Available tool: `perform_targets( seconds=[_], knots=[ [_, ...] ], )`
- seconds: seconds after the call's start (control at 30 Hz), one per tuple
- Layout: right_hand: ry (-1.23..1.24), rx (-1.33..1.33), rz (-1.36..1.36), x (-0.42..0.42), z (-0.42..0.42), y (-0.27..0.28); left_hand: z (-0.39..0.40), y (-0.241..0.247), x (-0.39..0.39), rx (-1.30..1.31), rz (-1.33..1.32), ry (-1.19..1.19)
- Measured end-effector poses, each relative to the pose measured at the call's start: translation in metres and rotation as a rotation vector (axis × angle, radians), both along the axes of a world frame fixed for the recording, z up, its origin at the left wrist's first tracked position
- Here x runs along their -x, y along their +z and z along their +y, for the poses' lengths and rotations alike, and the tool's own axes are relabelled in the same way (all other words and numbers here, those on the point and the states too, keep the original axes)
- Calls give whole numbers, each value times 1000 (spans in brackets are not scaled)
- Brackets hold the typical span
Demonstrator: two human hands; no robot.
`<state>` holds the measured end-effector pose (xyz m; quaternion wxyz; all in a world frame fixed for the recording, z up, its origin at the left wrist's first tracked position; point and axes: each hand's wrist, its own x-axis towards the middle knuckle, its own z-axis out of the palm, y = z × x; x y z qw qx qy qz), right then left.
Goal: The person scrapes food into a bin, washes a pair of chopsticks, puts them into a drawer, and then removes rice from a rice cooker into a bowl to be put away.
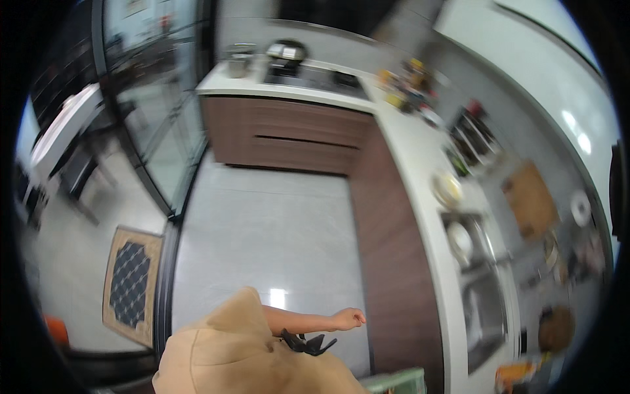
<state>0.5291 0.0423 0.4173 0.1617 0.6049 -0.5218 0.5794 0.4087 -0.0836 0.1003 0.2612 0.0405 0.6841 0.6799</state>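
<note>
My left hand point(348, 319) reaches out from a tan short sleeve point(236, 310), its fingers loosely curled with nothing seen in them. It hangs over the grey tiled floor point(266, 226), apart from the brown wood-grain cabinet front point(393, 256) to its right. A black bow or strap point(306, 342) lies on the tan garment just below the forearm. My right hand is out of view. Nearest the left hand at the bottom edge is a green printed bag or box point(401, 381), partly cut off.
A white countertop point(418, 182) runs along the right, with a double steel sink point(485, 315) holding a bowl point(460, 241). Ahead are a cooktop point(315, 81), a pan point(287, 51) and a metal pot point(238, 61). Left stand a glass sliding door point(167, 133) and a patterned mat point(132, 285).
</note>
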Motion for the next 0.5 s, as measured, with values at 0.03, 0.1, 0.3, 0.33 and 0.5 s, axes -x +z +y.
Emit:
perform_targets(
  seconds=[0.03,0.1,0.3,0.33,0.5],
  knots=[
    [121,21,-3,18,-36,2,-43,2,6,4,23,78],
    [347,58,-7,49,-109,-5,-133,7,10,22,81,233],
    [1025,128,-26,113,-334,-19,-359,15,-37,28,67,762],
    [1124,142,-30,118,-372,-19,-384,17,-49,2,38,840],
    [1570,215,2,106,-544,-11,-516,8,-84,-4,82,1135]
  ],
)
